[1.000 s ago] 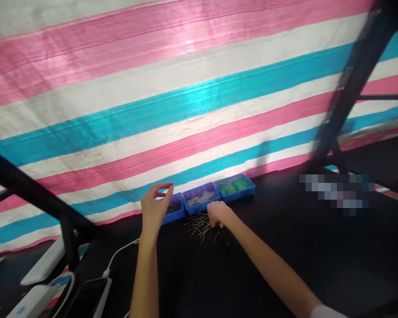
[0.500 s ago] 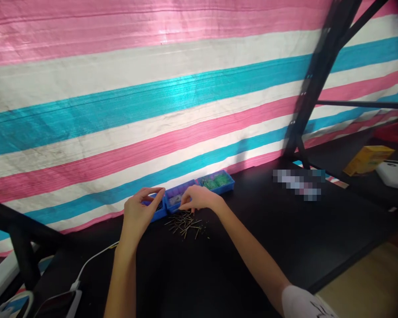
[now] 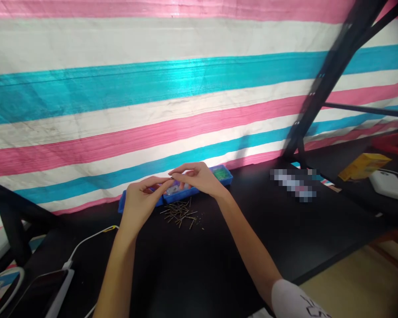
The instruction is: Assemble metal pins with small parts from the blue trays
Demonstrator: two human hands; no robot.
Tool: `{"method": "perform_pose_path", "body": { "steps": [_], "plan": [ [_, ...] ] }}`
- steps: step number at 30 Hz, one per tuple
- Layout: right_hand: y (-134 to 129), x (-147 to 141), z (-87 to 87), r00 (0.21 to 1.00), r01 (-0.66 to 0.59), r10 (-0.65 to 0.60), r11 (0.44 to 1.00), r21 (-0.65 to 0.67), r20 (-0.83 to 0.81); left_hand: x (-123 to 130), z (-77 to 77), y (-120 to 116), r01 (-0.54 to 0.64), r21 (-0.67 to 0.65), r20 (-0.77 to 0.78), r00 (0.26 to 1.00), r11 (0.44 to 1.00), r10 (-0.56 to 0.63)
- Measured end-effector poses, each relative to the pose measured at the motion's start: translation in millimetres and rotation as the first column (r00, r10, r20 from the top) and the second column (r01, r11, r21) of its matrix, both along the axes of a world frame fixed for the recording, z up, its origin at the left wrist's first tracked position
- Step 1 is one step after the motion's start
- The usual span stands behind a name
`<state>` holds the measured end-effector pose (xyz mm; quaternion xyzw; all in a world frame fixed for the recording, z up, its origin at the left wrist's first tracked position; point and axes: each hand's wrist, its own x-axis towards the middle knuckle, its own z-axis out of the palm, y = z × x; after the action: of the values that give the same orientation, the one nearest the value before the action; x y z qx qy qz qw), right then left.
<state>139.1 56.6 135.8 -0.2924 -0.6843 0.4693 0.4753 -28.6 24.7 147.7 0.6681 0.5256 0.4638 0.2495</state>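
My left hand and my right hand meet fingertip to fingertip above a row of blue trays. Both are pinched closed. A tiny dark piece shows between the fingertips, too small to name. Clear or whitish small parts lie in the middle tray, and green small parts fill the right one. My left hand hides most of the left tray's contents. In front of the trays, a loose pile of thin, dark, brassy rods rests on the black table, with small crumbs at its right.
A phone with a white cable lies at the lower left. Black frame posts rise on both sides before a striped tarp. To the right are a blurred-out item, a yellow box and a white device.
My right hand has risen from beside the rod pile, and its fingertips now meet those of my left hand. The camera view has tilted slightly.
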Motion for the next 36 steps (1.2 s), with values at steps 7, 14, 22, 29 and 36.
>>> {"method": "perform_pose_path", "body": {
  "steps": [7,14,22,29,36],
  "plan": [
    [-5.2,-10.9,-1.1,0.989,-0.076,0.074,0.997,-0.014,-0.124,-1.3,0.8,-2.2,0.066,-0.060,0.040,0.997,0.996,-0.064],
    [-1.6,-11.3,-3.6,0.997,-0.023,0.020,0.999,-0.033,-0.071,-4.5,-0.9,-0.8,0.077,-0.059,0.103,0.992,0.995,-0.070],
    [9.5,-18.7,-12.8,1.000,0.001,0.000,0.999,-0.032,0.021,-5.8,-12.2,13.6,-0.008,0.081,0.253,0.967,0.997,-0.013],
    [4.6,-23.3,-14.0,0.980,-0.181,0.185,0.982,-0.055,0.071,0.8,-20.1,17.4,-0.015,0.127,0.298,0.954,0.992,-0.023],
    [6.7,-17.1,-13.9,0.979,-0.183,0.187,0.981,-0.060,0.083,0.9,-21.1,17.6,0.009,0.143,0.373,0.926,0.990,-0.062]
  ]
}}
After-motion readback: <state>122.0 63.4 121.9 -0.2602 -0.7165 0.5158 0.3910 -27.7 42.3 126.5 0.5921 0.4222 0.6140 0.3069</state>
